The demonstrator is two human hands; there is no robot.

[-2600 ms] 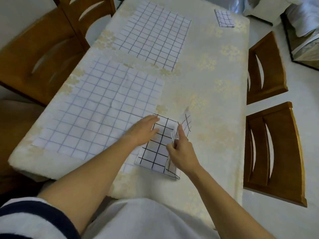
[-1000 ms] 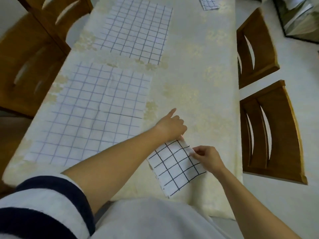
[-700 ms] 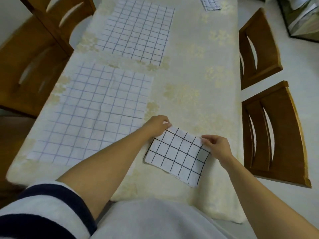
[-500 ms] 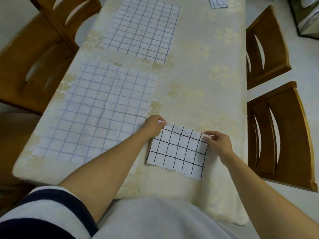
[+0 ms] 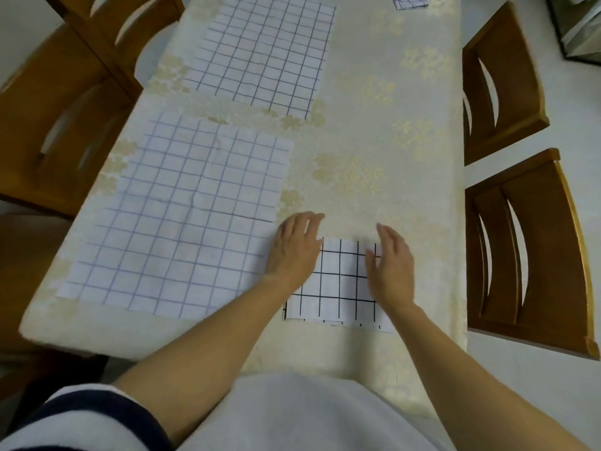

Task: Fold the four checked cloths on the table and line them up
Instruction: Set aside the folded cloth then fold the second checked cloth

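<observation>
Flat on folded cloth point(image 5: 338, 281), left hand point(image 5: 294, 249), right hand point(image 5: 392, 271), both grips open, holding nothing

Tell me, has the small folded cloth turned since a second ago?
Yes. The folded cloth lay skewed then; now its edges run square to the table's near edge, beside the big cloth, both hands flat on it.
</observation>
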